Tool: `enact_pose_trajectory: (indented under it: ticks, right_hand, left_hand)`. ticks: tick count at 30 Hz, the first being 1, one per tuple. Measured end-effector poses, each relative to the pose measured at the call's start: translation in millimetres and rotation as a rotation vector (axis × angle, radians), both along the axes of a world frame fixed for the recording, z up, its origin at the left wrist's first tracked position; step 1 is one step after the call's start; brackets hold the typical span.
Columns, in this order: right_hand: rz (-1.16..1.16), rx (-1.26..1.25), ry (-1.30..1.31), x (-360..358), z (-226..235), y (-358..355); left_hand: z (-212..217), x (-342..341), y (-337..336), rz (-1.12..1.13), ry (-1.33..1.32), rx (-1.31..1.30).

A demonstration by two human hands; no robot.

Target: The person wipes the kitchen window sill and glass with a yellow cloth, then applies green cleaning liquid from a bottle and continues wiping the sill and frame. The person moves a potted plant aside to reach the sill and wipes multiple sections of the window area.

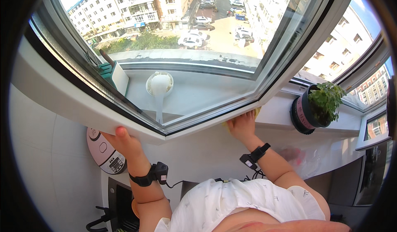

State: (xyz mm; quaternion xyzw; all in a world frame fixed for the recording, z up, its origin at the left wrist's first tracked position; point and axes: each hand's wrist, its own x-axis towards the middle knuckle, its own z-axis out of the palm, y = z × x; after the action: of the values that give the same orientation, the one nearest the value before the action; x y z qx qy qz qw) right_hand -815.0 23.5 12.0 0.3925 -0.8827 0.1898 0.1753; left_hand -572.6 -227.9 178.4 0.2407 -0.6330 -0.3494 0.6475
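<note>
An open window sash (215, 122) with a white frame juts toward me, its corner pointing at my body. My left hand (126, 143) grips the lower left part of this frame, thumb up against it and the other fingers largely hidden. On the right side, my right hand (243, 126) holds a yellow cloth (258, 112) against the frame's lower edge. Only scraps of the cloth show around the fingers. Through the glass I see a white bowl (167, 77) with a white spoon-like utensil (159, 102) lying over it on the sill.
A green-and-white knife block (118, 80) stands on the sill behind the glass. To the right is a potted plant (308, 110). A pink rice cooker (101, 149) sits below my left hand, with a stove (124, 207) nearer me. Clear plastic wrapping (314, 157) lies at right.
</note>
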Motion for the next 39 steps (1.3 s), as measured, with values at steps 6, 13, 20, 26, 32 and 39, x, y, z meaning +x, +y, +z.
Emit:
enact_pose_trajectory:
  ticks: [6, 13, 20, 26, 32, 39]
  right_hand:
    - [-0.021, -0.036, 0.003, 39, -10, -52]
    - [0.180, 0.094, 0.029, 13, 1, 13]
    - [-0.221, -0.118, 0.055, -63, -7, 137]
    - [-0.309, -0.095, 0.125, -18, -11, 60]
    - [0.007, 0.070, 0.122, 37, -9, -8]
    - [-0.168, 0.095, 0.096, -35, 2, 149]
  left_hand:
    - [-12, 6, -5, 0.013, -0.052, -0.016]
    - [-14, 4, -10, -0.013, -0.031, -0.053]
    - [-7, 3, -11, 0.018, -0.088, -0.129]
    - [7, -8, -3, -0.043, 0.019, -0.100]
    - [15, -7, -4, -0.120, 0.033, -0.107]
    - [11, -5, -7, -0.146, 0.061, -0.101]
